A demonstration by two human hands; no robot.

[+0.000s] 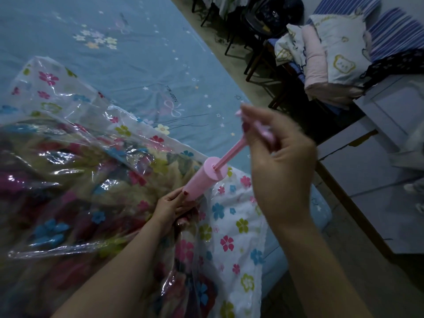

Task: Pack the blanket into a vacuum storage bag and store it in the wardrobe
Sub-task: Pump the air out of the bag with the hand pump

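Left hand (176, 207) grips the lower end of the pink pump (202, 180), fingers curled round the barrel, thumb on top. Pump base is pressed down into the bag (75, 143); the contact spot is hidden by the hand. Barrel tilts up and to the right. Pink rod (231, 152) sticks out of the barrel cap, pulled well out. Right hand (280, 166) is raised above the pump, fingers closed round the pink handle (263, 131) at the rod's top; handle is blurred, shape unclear.

Bag is clear plastic with printed flowers in pink, blue, green; it lies crumpled on the bed (114, 53), filling the lower left of the view. Blanket (114, 187) is inside the bag, dark multicolour pattern showing through the plastic. Bag's right part, near the bed edge, looks white behind the flower print. Whether the bag mouth is sealed cannot be told.

Bed has a light blue sheet with small flowers, stars and a "SLEEP WELL" print. Right of the bed is the floor (358, 226), tiled, pale. Upper right: pile of folded bedding (332, 60) on a chair, just beside a striped blue-white cloth (394, 31). Dark chair legs (250, 56) near the top.
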